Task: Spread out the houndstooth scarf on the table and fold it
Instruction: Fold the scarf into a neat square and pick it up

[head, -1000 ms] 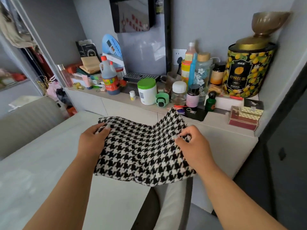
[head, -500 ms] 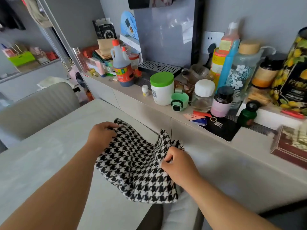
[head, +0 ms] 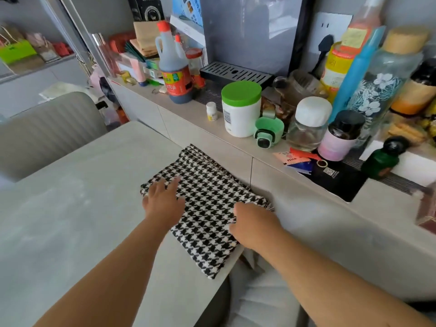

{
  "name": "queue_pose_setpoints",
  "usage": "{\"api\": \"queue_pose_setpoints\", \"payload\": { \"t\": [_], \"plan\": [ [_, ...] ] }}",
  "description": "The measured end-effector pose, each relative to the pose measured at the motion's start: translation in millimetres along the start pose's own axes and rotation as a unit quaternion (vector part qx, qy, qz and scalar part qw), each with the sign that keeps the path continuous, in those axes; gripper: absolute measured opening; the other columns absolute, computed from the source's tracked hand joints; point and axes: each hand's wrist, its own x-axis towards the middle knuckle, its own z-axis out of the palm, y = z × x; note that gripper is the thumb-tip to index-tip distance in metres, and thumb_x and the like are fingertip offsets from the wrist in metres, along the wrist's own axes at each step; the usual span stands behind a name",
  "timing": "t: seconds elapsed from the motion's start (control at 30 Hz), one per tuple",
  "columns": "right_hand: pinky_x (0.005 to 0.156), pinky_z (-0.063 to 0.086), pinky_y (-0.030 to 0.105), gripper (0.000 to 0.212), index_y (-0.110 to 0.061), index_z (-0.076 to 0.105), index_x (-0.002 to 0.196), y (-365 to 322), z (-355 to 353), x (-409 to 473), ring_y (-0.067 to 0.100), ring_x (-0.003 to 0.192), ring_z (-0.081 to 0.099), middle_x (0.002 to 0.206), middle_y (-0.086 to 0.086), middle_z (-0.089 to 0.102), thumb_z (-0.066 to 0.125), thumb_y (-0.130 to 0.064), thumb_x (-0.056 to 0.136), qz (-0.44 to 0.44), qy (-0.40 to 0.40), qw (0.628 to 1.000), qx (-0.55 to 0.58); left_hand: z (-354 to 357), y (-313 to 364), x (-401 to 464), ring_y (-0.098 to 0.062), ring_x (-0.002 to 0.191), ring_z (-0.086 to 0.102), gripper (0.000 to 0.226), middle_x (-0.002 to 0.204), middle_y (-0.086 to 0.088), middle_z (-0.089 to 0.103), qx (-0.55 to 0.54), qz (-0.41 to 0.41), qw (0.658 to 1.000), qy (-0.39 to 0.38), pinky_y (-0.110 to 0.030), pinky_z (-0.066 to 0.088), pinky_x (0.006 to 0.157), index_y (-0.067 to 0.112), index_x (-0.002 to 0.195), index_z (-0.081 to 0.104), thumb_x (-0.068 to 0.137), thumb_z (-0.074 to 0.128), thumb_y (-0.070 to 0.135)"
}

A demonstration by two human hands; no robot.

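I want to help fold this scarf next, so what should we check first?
1. Scarf lying on the table: ok, though its near corner pokes past the edge.
2. Left hand flat on the scarf: ok.
3. Right hand holding the right edge: cannot tell, its fingers are hidden.
4. Scarf spread out fully: not ok, it lies in folded layers.
5. Bottles on the shelf clear of the scarf: ok.
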Motion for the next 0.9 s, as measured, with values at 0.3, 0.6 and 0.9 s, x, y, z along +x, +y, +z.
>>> {"api": "queue_pose_setpoints", "payload": {
  "t": [0.3,0.6,0.9],
  "plan": [
    [0.117,0.019,0.043,0.071,-0.019,0.000,0.154,-15,20,48,0.036,0.145,0.012,0.159,0.019,-0.001,0.026,-0.055,0.097,0.013,-0.279,0.950,-0.140,65,-8,-46,-0.029,0.147,-0.018,0.070,0.162,0.000,-0.010,0.052,-0.015,0.991,-0.120,-0.065,-0.011,0.111,0.045,0.150,-0.003,0.089,0.017,0.071],
    [0.110,0.028,0.047,0.065,-0.024,0.025,0.149,-13,36,52,0.037,0.138,0.021,0.154,0.012,0.021,0.030,-0.059,0.094,0.042,-0.119,0.985,-0.119,64,2,-49,-0.038,0.146,-0.014,0.069,0.162,0.002,-0.013,-0.011,-0.075,0.992,-0.106,-0.067,-0.003,0.111,0.047,0.150,0.000,0.089,0.023,0.070],
    [0.118,0.006,0.044,0.067,-0.027,0.012,0.153,0,38,66,0.032,0.147,-0.007,0.161,0.007,-0.004,0.036,-0.054,0.096,0.002,-0.133,0.991,0.033,76,8,-77,-0.026,0.143,0.024,0.066,0.160,0.000,0.013,-0.191,-0.080,0.978,0.009,-0.036,0.026,0.115,0.017,0.152,0.025,0.095,0.051,0.039]
  ]
}}
